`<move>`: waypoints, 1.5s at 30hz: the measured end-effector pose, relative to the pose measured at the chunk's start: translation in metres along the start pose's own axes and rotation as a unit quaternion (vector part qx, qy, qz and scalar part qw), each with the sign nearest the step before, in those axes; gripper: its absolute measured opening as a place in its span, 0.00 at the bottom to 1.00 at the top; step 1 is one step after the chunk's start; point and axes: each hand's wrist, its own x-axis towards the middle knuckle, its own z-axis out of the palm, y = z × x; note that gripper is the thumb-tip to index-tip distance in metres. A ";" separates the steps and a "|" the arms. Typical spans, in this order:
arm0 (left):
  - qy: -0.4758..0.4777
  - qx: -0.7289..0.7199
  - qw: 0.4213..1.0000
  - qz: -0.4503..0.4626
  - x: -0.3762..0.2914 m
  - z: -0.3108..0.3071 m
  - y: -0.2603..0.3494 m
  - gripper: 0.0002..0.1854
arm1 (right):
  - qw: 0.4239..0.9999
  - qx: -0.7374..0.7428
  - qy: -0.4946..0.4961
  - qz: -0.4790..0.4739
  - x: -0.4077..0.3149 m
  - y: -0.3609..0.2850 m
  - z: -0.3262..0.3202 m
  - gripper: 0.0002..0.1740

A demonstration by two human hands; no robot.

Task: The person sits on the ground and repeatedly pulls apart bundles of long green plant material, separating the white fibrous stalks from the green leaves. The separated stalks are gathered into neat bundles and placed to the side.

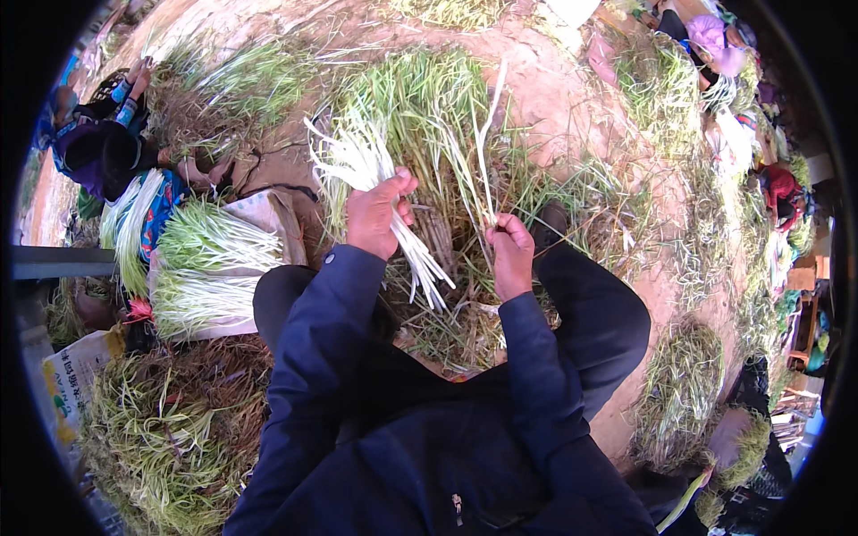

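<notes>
My left hand (381, 213) is closed around a bunch of long white plant stalks (423, 258), whose ends fan out above and below the fist. To its right, my right hand (511, 251) pinches a pale, thin stalk (484, 144) that stands up above the fingers. Beneath and beyond both hands lies a heap of green-leaved stalks (415, 94), with loose leaves and dry scraps around it. Neat bundles of trimmed white and green stalks (208, 301) rest on a light sack (265, 211) to the left of my knee.
A person (100, 141) sits at the upper left with stalks across the lap. More people (714, 43) are at the upper right. A pile of leaf waste (167, 442) lies at the lower left, beside a printed sack (77, 375). Another plant heap (684, 388) is at the right.
</notes>
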 end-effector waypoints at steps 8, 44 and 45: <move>0.010 0.080 0.996 0.031 0.003 0.010 -0.015 0.09 | 0.993 -0.092 -0.065 -0.027 -0.017 0.005 0.029 0.14; -0.031 0.089 0.981 0.169 0.000 -0.016 0.027 0.10 | 0.842 -0.518 -0.011 0.148 -0.003 0.093 -0.070 0.15; -0.032 0.087 0.982 0.166 -0.003 -0.017 0.030 0.09 | 0.824 -0.539 -0.002 0.177 -0.006 0.094 -0.076 0.15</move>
